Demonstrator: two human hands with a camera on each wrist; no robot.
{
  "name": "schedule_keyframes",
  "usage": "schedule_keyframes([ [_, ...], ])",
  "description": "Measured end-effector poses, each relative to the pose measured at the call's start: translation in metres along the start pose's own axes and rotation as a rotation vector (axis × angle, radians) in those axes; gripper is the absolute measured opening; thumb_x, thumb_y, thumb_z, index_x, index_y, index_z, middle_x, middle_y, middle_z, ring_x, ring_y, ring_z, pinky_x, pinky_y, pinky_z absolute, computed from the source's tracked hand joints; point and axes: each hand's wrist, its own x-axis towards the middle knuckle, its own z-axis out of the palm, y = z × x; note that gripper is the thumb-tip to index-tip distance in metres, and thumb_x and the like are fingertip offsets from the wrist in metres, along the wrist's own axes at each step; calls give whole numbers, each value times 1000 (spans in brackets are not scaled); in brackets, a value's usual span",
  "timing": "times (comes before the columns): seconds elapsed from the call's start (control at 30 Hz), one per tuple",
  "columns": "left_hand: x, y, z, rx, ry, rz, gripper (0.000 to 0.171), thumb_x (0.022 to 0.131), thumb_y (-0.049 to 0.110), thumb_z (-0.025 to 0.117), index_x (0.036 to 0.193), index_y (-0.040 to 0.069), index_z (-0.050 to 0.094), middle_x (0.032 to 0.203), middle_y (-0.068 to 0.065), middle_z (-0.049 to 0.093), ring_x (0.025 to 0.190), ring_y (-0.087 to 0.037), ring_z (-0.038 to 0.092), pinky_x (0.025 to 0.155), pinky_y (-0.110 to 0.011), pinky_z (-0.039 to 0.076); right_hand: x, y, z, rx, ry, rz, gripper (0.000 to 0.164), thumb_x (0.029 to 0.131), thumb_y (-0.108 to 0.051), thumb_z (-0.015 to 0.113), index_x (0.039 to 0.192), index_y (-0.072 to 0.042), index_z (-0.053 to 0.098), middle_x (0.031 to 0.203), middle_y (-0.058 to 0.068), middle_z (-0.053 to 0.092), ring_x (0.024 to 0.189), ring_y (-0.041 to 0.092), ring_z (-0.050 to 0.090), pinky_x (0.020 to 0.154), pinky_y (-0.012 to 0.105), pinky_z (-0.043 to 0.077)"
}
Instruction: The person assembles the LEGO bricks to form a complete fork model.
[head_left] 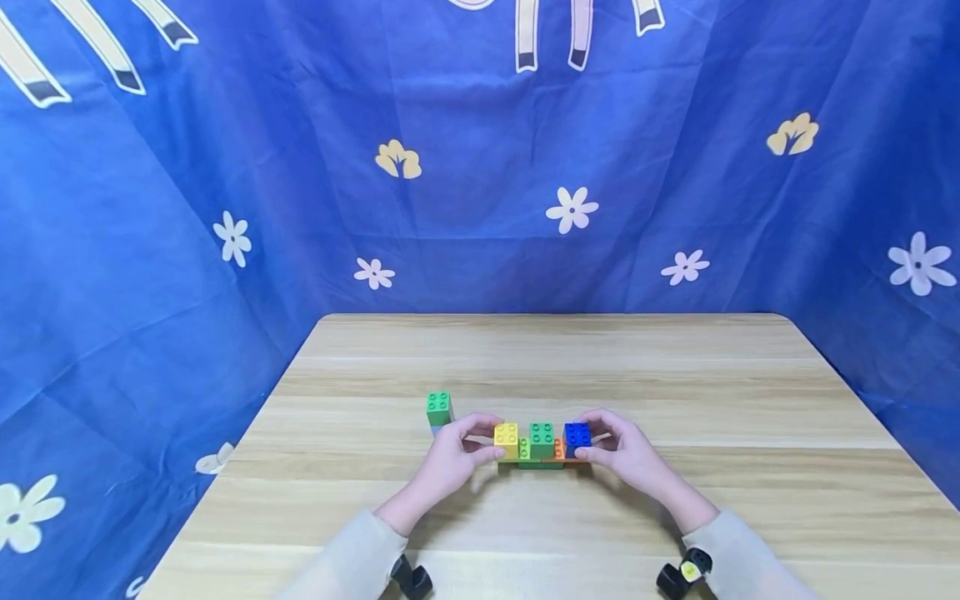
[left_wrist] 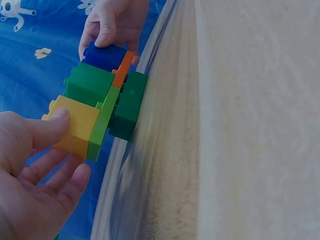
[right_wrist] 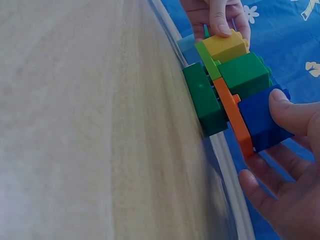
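A built piece of toy bricks sits on the table in front of me, between both hands. My left hand (head_left: pixel 447 460) pinches the yellow brick (left_wrist: pixel 80 127) on its left end between thumb and fingers. On the opposite end, the blue brick (right_wrist: pixel 262 117) is gripped by my right hand (head_left: pixel 633 458). A green brick (head_left: pixel 542 443) stands in the middle. These three bricks rest on a thin lime-green plate (left_wrist: pixel 103 125) and a thin orange plate (right_wrist: pixel 234 115), set end to end. Below, a darker green brick (right_wrist: pixel 204 100) spans where the plates meet.
A separate stack with a green brick (head_left: pixel 439 408) over a light-blue one stands just beyond my left hand. The wooden table (head_left: pixel 555 358) reaches back to a blue patterned cloth (head_left: pixel 480 167) that hangs behind and along the sides.
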Motion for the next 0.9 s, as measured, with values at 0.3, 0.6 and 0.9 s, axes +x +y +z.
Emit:
schedule_keyframes([
  [0.3, 1, 2, 0, -9, -2, -25, 38, 74, 8, 76, 110, 6, 62, 102, -8, 66, 93, -25, 62, 76, -30, 54, 1, 13, -1, 27, 12, -2, 37, 77, -17, 76, 109, -7, 60, 98, 12, 63, 83, 25, 62, 73, 30, 54],
  [0.6, -2, 35, -2, -18, -48, -24, 39, 74, -7, 71, 109, -6, 53, 104, -20, 60, 98, -35, 57, 81, -51, 50, 5, 11, 4, -15, -44, 1, 41, 79, -6, 72, 115, -1, 52, 106, 16, 58, 86, 24, 60, 76, 29, 52],
  [0.9, -4, 41, -1, 5, -47, -12, 39, 75, -4, 72, 111, -5, 57, 102, -19, 62, 90, -34, 61, 79, -47, 51, 8, 12, 7, -63, -19, 32, 40, 77, -11, 75, 114, -8, 57, 104, 12, 61, 87, 21, 61, 78, 34, 51],
])
